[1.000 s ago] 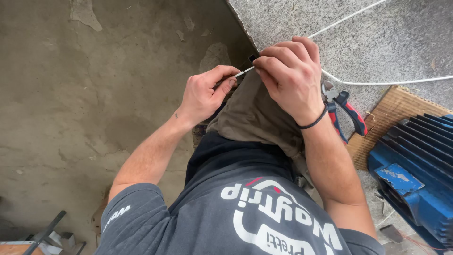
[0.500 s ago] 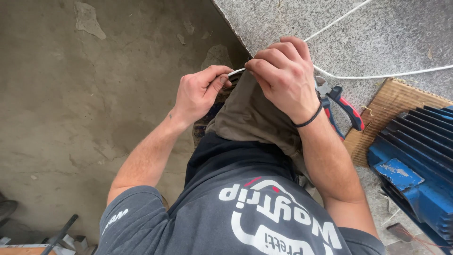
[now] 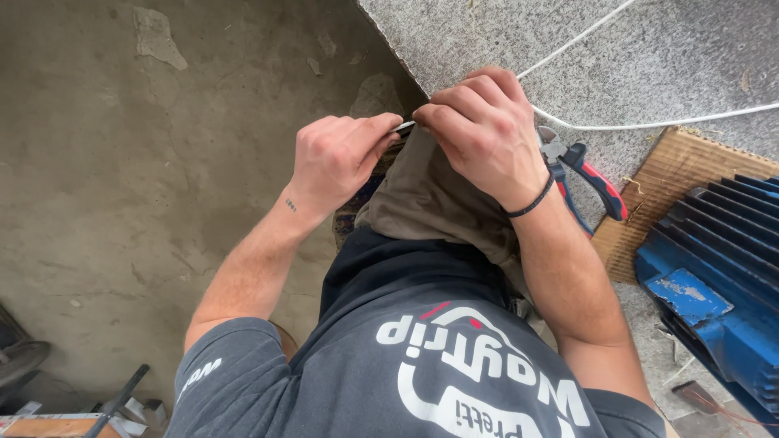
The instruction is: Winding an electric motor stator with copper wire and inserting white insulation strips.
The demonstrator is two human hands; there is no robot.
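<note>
Left hand (image 3: 337, 162) and right hand (image 3: 483, 130) meet fingertip to fingertip over the bent knee, both pinching a thin pale wire end (image 3: 404, 126) between them. Just right of the right wrist: red-and-blue-handled pliers (image 3: 586, 174) on grey speckled stone slab (image 3: 649, 57), white cable (image 3: 649, 126) behind, blue ribbed metal motor housing (image 3: 714, 276) further right

The ground is part rough concrete floor (image 3: 146, 186) with cracks and patches, and part speckled grey stone slab (image 3: 665, 57). On the slab lie a thin white cable (image 3: 649, 126) and pliers (image 3: 588, 174) with red and blue handles. A sheet of brown cardboard (image 3: 657, 186) lies there too, with a blue ribbed motor (image 3: 714, 276) on it.
</note>
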